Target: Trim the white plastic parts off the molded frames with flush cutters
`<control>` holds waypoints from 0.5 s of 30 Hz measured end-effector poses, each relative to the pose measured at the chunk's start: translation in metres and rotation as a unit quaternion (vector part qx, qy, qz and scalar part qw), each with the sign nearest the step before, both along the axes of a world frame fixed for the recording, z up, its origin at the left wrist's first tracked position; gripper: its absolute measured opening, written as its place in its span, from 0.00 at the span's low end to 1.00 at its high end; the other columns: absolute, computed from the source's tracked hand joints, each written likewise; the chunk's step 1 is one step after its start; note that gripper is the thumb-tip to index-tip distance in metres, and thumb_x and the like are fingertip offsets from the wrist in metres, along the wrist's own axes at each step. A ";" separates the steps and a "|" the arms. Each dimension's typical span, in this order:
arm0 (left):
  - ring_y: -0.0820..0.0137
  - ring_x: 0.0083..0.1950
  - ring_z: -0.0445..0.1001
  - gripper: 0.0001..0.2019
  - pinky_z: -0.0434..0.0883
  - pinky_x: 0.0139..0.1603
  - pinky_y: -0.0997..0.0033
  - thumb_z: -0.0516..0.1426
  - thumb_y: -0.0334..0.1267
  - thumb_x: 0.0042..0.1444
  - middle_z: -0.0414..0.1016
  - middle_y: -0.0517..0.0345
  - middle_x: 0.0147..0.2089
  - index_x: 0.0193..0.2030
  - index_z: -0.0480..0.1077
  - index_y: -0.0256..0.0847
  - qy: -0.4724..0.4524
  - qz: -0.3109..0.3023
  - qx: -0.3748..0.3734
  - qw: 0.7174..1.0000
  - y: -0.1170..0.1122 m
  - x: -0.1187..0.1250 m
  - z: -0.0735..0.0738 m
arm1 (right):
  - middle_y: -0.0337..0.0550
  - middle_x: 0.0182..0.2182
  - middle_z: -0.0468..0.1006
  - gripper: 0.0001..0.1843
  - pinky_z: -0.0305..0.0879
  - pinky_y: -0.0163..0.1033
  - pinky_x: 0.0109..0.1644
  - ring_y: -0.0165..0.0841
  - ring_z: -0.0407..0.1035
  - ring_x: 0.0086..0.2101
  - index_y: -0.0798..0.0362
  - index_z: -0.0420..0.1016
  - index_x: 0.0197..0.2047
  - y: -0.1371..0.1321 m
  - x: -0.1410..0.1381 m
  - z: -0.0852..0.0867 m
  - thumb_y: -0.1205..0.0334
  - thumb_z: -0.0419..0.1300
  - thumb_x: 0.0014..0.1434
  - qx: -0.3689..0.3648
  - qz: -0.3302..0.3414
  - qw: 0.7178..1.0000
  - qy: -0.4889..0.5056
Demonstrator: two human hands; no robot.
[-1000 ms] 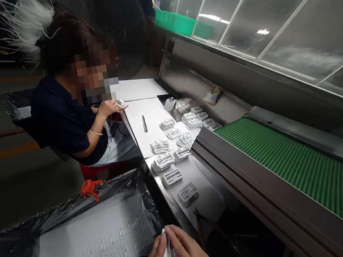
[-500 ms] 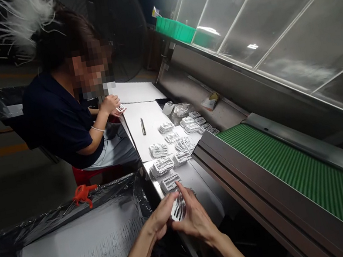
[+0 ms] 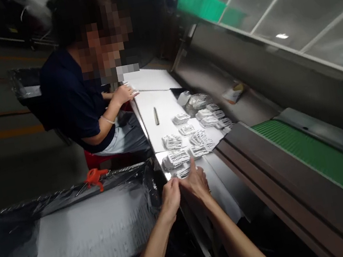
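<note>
At the near end of the table, a small stack of flat, slotted white pieces (image 3: 183,173) shows just beyond my fingers. My left hand (image 3: 171,196) is closed at its near left side, thumb and fingers pressed together. Against its right and near side is my right hand (image 3: 197,182), the index finger stretched along it and the other fingers curled. Motion blur and my hands cover part of the stack. Right behind it stand more stacks of such pieces (image 3: 176,157), in loose rows along the white tabletop (image 3: 156,100).
A co-worker (image 3: 75,92) sits at the left, holding a white piece. Between us is a black-lined bin (image 3: 7,233) with patterned sheets and an orange-handled tool (image 3: 95,178) on its rim. A knife-like tool (image 3: 156,116) lies on the table. At right runs a green conveyor belt (image 3: 323,163).
My hands have moved forward to the nearest stack; the slotted pieces I held between them are now mostly hidden. The whole view has swung left, shifting the scene rightward.
</note>
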State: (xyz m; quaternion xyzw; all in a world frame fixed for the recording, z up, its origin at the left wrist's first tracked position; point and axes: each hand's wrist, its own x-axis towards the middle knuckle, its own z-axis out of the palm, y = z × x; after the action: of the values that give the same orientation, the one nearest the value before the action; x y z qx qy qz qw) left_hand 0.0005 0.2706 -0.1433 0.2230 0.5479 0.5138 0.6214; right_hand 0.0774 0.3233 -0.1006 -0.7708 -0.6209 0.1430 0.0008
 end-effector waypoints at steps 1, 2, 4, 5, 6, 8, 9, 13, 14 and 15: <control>0.62 0.47 0.74 0.14 0.68 0.53 0.52 0.54 0.47 0.61 0.77 0.54 0.44 0.42 0.72 0.38 0.006 0.011 0.001 1.000 0.000 0.003 0.000 | 0.67 0.55 0.61 0.52 0.60 0.56 0.51 0.59 0.61 0.53 0.57 0.44 0.69 0.000 -0.001 -0.002 0.49 0.63 0.47 -0.001 0.001 1.000 -0.009; 0.61 0.48 0.74 0.14 0.67 0.54 0.51 0.54 0.46 0.61 0.76 0.53 0.46 0.44 0.72 0.38 0.014 0.024 -0.001 1.000 -0.002 0.004 -0.001 | 0.68 0.56 0.60 0.52 0.59 0.58 0.52 0.60 0.60 0.54 0.57 0.43 0.69 0.000 -0.001 -0.004 0.48 0.62 0.48 -0.001 0.002 1.000 -0.016; 0.61 0.50 0.73 0.15 0.67 0.55 0.51 0.53 0.46 0.62 0.75 0.51 0.49 0.49 0.70 0.39 0.035 0.048 -0.014 0.998 -0.013 0.002 -0.008 | 0.69 0.57 0.58 0.54 0.58 0.62 0.52 0.62 0.57 0.55 0.57 0.40 0.69 0.003 0.000 -0.005 0.46 0.62 0.49 -0.002 0.006 1.000 -0.021; 0.62 0.50 0.73 0.15 0.68 0.54 0.51 0.52 0.46 0.62 0.75 0.51 0.49 0.50 0.69 0.39 0.048 0.056 -0.025 0.997 -0.023 -0.003 -0.015 | 0.69 0.58 0.57 0.55 0.58 0.63 0.52 0.63 0.56 0.56 0.56 0.39 0.70 0.004 0.001 -0.004 0.45 0.62 0.48 -0.001 0.008 1.000 -0.019; 0.62 0.49 0.74 0.16 0.69 0.53 0.52 0.52 0.46 0.62 0.75 0.51 0.48 0.51 0.68 0.39 0.063 0.058 -0.041 0.995 -0.036 -0.010 -0.026 | 0.69 0.60 0.56 0.57 0.59 0.64 0.51 0.63 0.55 0.57 0.56 0.37 0.70 0.004 0.003 -0.002 0.43 0.63 0.47 0.002 0.011 1.000 -0.014; 0.63 0.46 0.75 0.15 0.71 0.50 0.53 0.52 0.46 0.62 0.76 0.52 0.45 0.48 0.69 0.38 0.108 0.046 -0.092 0.989 -0.066 -0.030 -0.055 | 0.67 0.62 0.53 0.59 0.60 0.61 0.53 0.60 0.53 0.59 0.55 0.33 0.70 -0.002 0.008 0.005 0.41 0.63 0.47 0.016 0.018 1.000 0.001; 0.63 0.45 0.75 0.14 0.71 0.50 0.53 0.53 0.45 0.62 0.76 0.53 0.44 0.46 0.70 0.37 0.138 0.031 -0.123 0.982 -0.082 -0.043 -0.073 | 0.64 0.63 0.52 0.59 0.60 0.58 0.56 0.57 0.52 0.60 0.55 0.32 0.70 -0.008 0.011 0.010 0.40 0.62 0.49 0.034 0.025 0.999 0.015; 0.61 0.48 0.73 0.11 0.69 0.51 0.51 0.56 0.42 0.59 0.75 0.52 0.47 0.44 0.71 0.38 0.276 -0.075 -0.229 0.930 -0.120 -0.091 -0.155 | 0.51 0.62 0.59 0.44 0.57 0.55 0.61 0.51 0.55 0.60 0.48 0.47 0.68 -0.064 0.028 0.024 0.40 0.56 0.56 0.201 0.043 0.973 0.108; 0.60 0.51 0.72 0.11 0.68 0.53 0.50 0.57 0.42 0.59 0.74 0.51 0.49 0.45 0.70 0.39 0.311 -0.103 -0.234 0.916 -0.119 -0.097 -0.174 | 0.51 0.58 0.64 0.39 0.59 0.57 0.59 0.52 0.60 0.57 0.48 0.54 0.66 -0.083 0.033 0.023 0.40 0.57 0.56 0.232 0.043 0.964 0.125; 0.59 0.53 0.70 0.11 0.67 0.55 0.48 0.57 0.41 0.59 0.72 0.51 0.51 0.47 0.70 0.39 0.343 -0.131 -0.231 0.901 -0.114 -0.100 -0.192 | 0.51 0.56 0.67 0.36 0.62 0.57 0.56 0.53 0.63 0.54 0.49 0.57 0.64 -0.103 0.038 0.020 0.43 0.58 0.57 0.246 0.042 0.958 0.143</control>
State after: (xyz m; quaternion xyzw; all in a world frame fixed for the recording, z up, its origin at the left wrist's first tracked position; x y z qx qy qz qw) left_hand -0.0998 0.1562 -0.3353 0.3054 0.7963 0.1788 0.4906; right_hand 0.1158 0.2206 -0.0802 -0.6918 -0.6618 0.0941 0.2733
